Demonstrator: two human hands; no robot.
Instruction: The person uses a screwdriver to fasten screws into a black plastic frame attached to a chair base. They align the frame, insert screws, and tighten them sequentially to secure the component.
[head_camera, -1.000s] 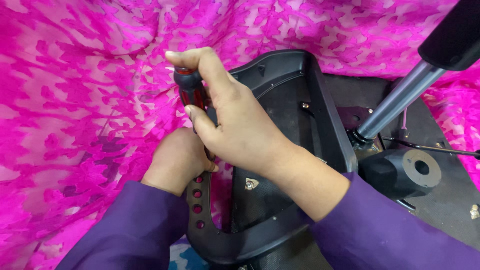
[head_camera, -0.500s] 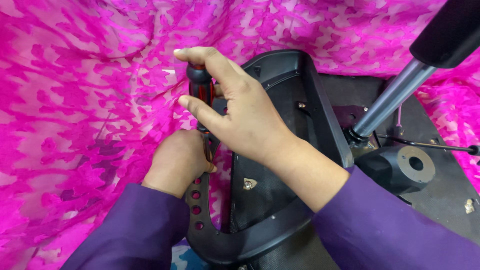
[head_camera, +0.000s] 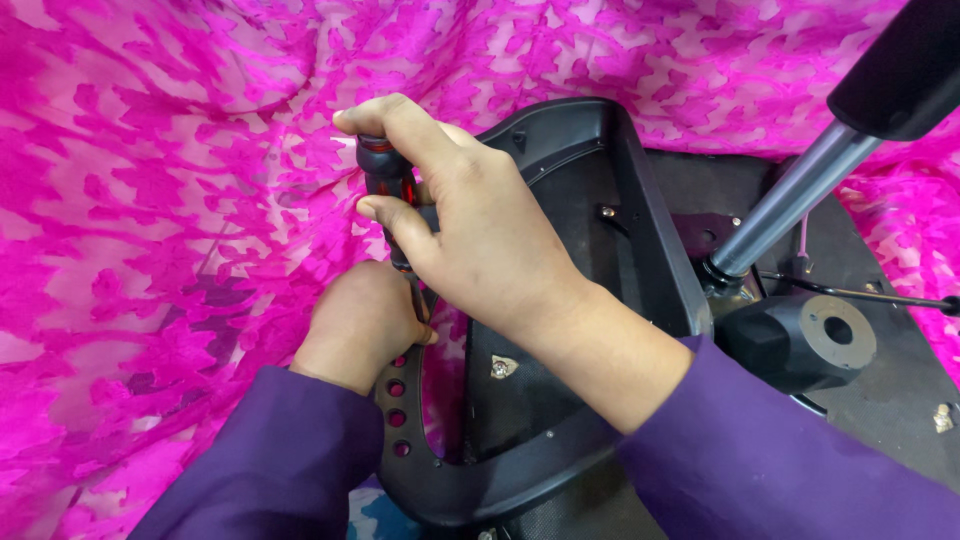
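Note:
My right hand (head_camera: 470, 230) is closed around the red and black handle of a screwdriver (head_camera: 388, 190), held upright with its tip pointing down. Below it, my left hand (head_camera: 362, 320) grips the left edge of a black plastic chair part (head_camera: 590, 260), right where the screwdriver shaft comes down. The tip itself is hidden between my two hands. The black part has a row of round holes (head_camera: 397, 390) along its left arm and a small metal plate (head_camera: 503, 367) near its middle. Both arms are in purple sleeves.
Pink patterned fabric (head_camera: 180, 200) covers the surface on the left and along the top. At the right lie a grey metal gas cylinder (head_camera: 785, 205) with a black end, a black round-holed base piece (head_camera: 810, 345), a thin rod (head_camera: 850, 293), and a small loose screw (head_camera: 943, 417).
My right hand has shifted its grip slightly around the screwdriver handle, turning it. My left hand stays at the edge of the black part.

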